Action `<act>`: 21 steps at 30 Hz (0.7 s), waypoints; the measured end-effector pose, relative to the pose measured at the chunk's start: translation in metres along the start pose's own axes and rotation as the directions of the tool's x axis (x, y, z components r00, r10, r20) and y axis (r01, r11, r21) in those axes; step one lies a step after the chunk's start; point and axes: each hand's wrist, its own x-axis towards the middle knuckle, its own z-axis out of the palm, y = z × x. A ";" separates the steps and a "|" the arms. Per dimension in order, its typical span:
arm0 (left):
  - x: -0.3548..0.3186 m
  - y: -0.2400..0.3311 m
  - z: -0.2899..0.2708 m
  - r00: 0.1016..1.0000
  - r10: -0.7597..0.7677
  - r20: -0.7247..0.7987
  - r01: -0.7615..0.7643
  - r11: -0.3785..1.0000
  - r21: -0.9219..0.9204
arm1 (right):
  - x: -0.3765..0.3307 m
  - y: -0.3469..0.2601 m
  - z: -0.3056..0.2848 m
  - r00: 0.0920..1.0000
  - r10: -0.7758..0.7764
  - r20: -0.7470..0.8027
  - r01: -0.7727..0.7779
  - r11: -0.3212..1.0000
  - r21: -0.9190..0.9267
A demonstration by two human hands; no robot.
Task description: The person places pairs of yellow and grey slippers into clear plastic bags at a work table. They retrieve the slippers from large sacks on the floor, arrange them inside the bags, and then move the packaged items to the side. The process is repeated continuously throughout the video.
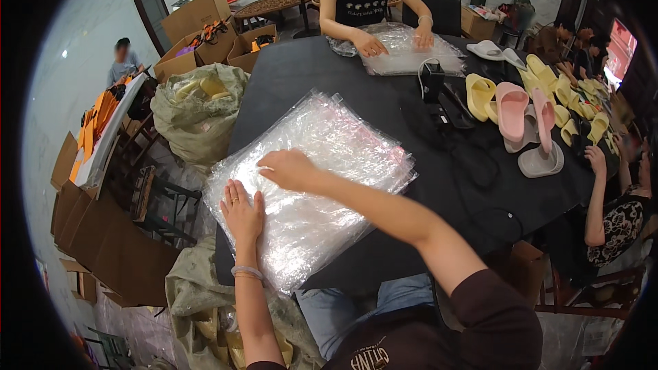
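A thick stack of clear plastic bags (329,137) lies askew across the near left part of the black table (452,212), glinting in the light. My left hand (242,218) rests flat on the stack's near left edge, fingers stretched and a bracelet at the wrist. Just beyond it, my right hand (284,168) reaches across with its fingers curled together against the top of the stack. Whether film is pinched in those fingers is hidden.
Across the table a person (363,0) handles more clear bags (411,55). To the right stand yellow slippers (480,96), pink slippers (512,111) and a black device (432,82) with a cable. Sacks (199,113) and cardboard boxes (103,240) crowd the left.
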 end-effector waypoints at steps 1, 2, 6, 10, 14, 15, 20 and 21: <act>-0.001 0.000 -0.002 1.000 0.000 0.002 0.000 1.000 0.007 | 0.002 -0.010 0.021 0.984 0.069 -0.167 -0.047 0.990 0.132; -0.001 -0.002 -0.002 1.000 0.005 -0.004 -0.004 1.000 0.017 | 0.005 -0.013 0.039 0.971 0.119 -0.206 -0.085 0.983 0.165; -0.001 -0.006 0.006 1.000 0.011 -0.012 -0.010 1.000 0.029 | -0.026 -0.003 0.072 0.964 -0.004 -0.265 -0.024 0.995 -0.102; 0.004 0.005 0.001 1.000 0.027 -0.002 -0.027 1.000 0.009 | -0.026 0.011 0.075 0.956 -0.015 -0.292 0.009 1.000 -0.021; 0.001 -0.003 0.003 0.997 -0.019 0.075 0.015 0.998 0.064 | -0.023 0.010 0.091 0.967 0.011 -0.256 -0.017 1.000 -0.020; 0.000 -0.005 0.007 1.000 -0.027 0.008 0.026 0.996 0.081 | -0.023 0.009 0.092 0.980 0.050 -0.192 -0.052 0.999 -0.007; 0.006 -0.005 -0.004 0.944 0.156 -0.290 -0.117 0.982 0.147 | -0.023 0.009 0.083 0.962 0.143 -0.234 -0.132 0.989 0.060; 0.006 -0.003 -0.011 0.973 0.137 -0.185 -0.134 0.991 0.027 | -0.023 0.008 0.084 0.964 0.150 -0.221 -0.138 0.988 0.070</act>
